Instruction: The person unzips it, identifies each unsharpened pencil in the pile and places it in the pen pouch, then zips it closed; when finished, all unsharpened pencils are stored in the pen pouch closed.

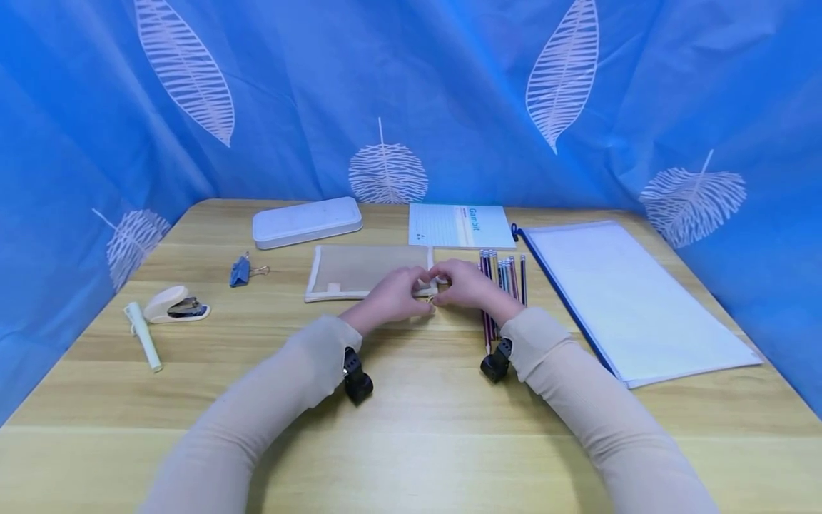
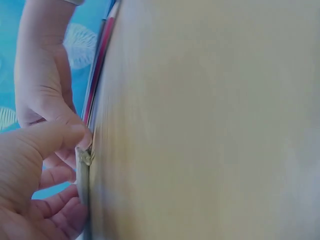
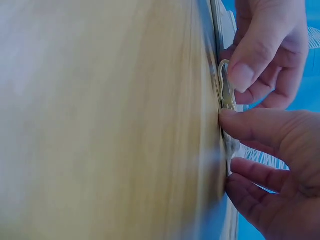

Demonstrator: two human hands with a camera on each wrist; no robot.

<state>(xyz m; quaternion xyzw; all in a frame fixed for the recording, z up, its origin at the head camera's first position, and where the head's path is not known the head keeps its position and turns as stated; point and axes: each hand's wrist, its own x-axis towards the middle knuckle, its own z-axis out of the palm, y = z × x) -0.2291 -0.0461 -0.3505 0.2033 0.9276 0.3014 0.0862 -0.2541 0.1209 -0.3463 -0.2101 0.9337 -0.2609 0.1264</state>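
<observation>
The beige mesh zip pouch (image 1: 369, 271) lies mid-table, left of the striped pencils (image 1: 503, 275), its right end pinched by both hands, left hand (image 1: 392, 296) and right hand (image 1: 472, 285) on the small metal zip pull (image 3: 226, 90), with nothing yet inside.

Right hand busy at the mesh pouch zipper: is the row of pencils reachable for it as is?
Probably yes. The right hand sits beside the pencils, its wrist over their near ends; nothing lies between. It would first have to let go of the mesh pouch.
</observation>
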